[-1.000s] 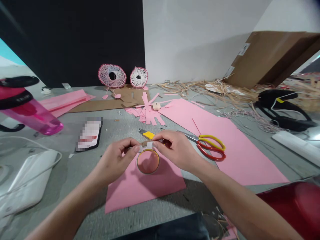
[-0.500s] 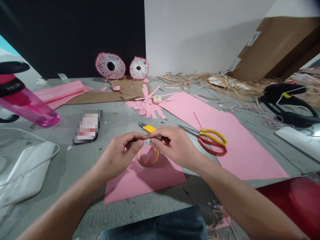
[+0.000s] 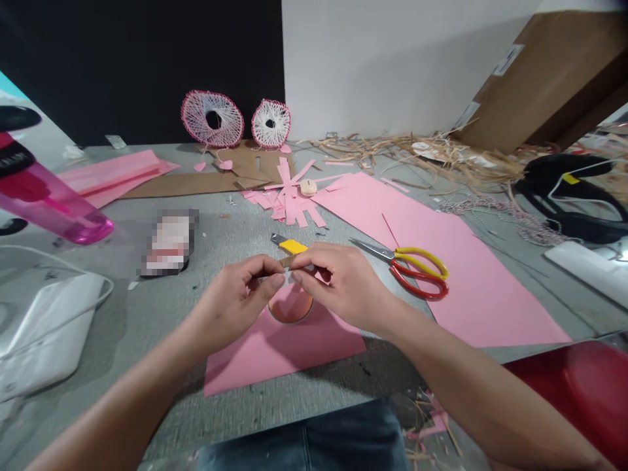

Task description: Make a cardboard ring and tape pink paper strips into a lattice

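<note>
My left hand [image 3: 234, 306] and my right hand [image 3: 343, 286] meet above a pink paper sheet [image 3: 284, 363], both pinching a small tan strip [image 3: 289, 263] between thumbs and fingers. Its exact material is too small to tell. Just beneath my fingertips, a roll of clear adhesive tape [image 3: 290, 309] lies flat on the sheet, partly hidden by my hands. A yellow utility knife [image 3: 289, 245] lies just behind them. Scissors with red and yellow handles [image 3: 412, 273] sit to the right of my right hand, on a larger pink sheet [image 3: 441, 275].
Pink paper strips [image 3: 287, 203] and brown cardboard [image 3: 250, 173] lie farther back, with two round string-wound frames [image 3: 212, 119] behind them. A pink bottle [image 3: 52, 212] lies at left, a white bag [image 3: 46, 320] at lower left, and straw [image 3: 422, 152] with a black glue gun [image 3: 572, 199] at right.
The whole scene has slid upward in view. My hands have stayed together on the strip, with their fingers shifting slightly. The knife, scissors and tape roll show no movement of their own.
</note>
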`<control>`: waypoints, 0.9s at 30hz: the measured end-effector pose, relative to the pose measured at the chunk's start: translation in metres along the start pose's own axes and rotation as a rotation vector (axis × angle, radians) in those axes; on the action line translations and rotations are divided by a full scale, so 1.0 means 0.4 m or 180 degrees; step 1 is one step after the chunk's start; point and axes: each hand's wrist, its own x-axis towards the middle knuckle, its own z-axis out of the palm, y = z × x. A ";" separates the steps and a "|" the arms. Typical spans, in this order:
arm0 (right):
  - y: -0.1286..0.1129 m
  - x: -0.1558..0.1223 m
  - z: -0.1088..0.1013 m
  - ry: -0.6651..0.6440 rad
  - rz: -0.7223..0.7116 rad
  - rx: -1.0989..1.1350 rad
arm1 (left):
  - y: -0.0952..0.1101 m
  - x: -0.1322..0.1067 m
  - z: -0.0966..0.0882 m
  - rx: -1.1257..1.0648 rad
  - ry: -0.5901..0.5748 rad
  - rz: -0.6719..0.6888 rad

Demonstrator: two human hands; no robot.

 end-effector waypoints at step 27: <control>-0.001 -0.001 0.001 -0.0192 0.0093 -0.0105 | -0.021 -0.007 0.009 0.0566 0.0028 -0.0026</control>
